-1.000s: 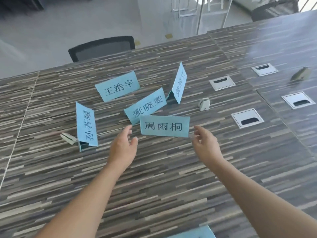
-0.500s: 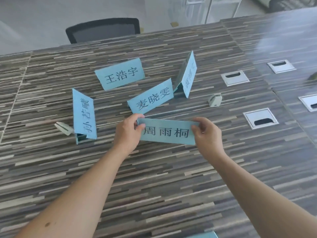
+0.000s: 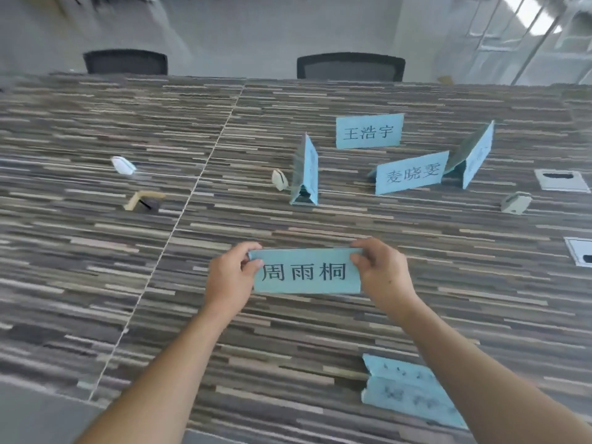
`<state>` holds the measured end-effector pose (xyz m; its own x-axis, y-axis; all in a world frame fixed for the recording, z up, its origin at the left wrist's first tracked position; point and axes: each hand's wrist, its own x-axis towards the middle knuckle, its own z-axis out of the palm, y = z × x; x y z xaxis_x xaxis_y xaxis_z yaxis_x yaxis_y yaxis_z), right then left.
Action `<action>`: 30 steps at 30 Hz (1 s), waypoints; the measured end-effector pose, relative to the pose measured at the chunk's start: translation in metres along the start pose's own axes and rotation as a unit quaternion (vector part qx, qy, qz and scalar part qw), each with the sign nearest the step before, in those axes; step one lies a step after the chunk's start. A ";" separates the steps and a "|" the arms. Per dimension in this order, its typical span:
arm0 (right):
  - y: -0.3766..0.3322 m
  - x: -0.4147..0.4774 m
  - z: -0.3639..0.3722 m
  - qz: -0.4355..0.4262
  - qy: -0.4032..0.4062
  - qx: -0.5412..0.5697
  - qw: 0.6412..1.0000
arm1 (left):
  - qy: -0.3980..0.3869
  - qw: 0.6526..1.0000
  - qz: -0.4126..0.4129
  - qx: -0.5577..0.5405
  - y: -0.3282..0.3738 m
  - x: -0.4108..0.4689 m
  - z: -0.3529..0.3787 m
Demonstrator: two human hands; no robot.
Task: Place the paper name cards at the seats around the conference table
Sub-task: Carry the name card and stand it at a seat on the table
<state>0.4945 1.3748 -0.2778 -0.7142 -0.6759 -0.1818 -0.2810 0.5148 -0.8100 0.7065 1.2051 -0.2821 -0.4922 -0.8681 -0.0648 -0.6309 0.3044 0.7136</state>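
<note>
Held card (image 3: pixel 306 272): pale blue paper, three black printed characters facing the camera, in front of the person at mid-table; whether its lower edge touches the table (image 3: pixel 96 267) cannot be told. Left hand (image 3: pixel 229 277): pinches the card's left end, thumb on the printed face, fingers curled behind the top corner. Right hand (image 3: pixel 382 274): pinches the right end the same way, thumb in front, fingers over the top edge. Other cards, same blue paper, all well apart from the hands: far card (image 3: pixel 369 131), upright, print facing the camera, nearest the far edge; slanted card (image 3: pixel 411 173), nearer and to its right, print legible, turned at an angle; edge-on card (image 3: pixel 306 171), a folded tent seen from its end, left of those two; right tent (image 3: pixel 474 155), also folded, just beside the slanted card's right end, print too blurred to read; near card (image 3: pixel 400 392), by the near edge, partly under the right forearm, print blurred. Small items: white clip (image 3: pixel 123 165) left of the table seam; second clip (image 3: pixel 279 179) just beside the edge-on card; third clip (image 3: pixel 515 202) further right; tan piece (image 3: pixel 144 200) near the first clip. Two cable ports (image 3: pixel 561 180) at the right. Two dark chairs (image 3: pixel 350 66) beyond the far edge
</note>
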 end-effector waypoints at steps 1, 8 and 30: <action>-0.012 -0.012 0.019 -0.005 -0.012 -0.006 1.000 | 0.006 1.000 -0.008 0.001 -0.016 -0.012 -0.021; -0.107 -0.105 0.183 -0.077 -0.095 -0.018 0.992 | 0.080 0.995 -0.063 -0.003 -0.162 -0.103 -0.180; -0.323 -0.124 0.543 -0.173 -0.292 -0.046 0.940 | 0.195 0.956 -0.217 0.031 -0.427 -0.119 -0.445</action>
<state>1.0215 1.0060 -0.2968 -0.1038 -0.9714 -0.2136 -0.5043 0.2365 -0.8305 1.3015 1.0037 -0.2683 0.0775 -0.9944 -0.0722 -0.7653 -0.1058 0.6349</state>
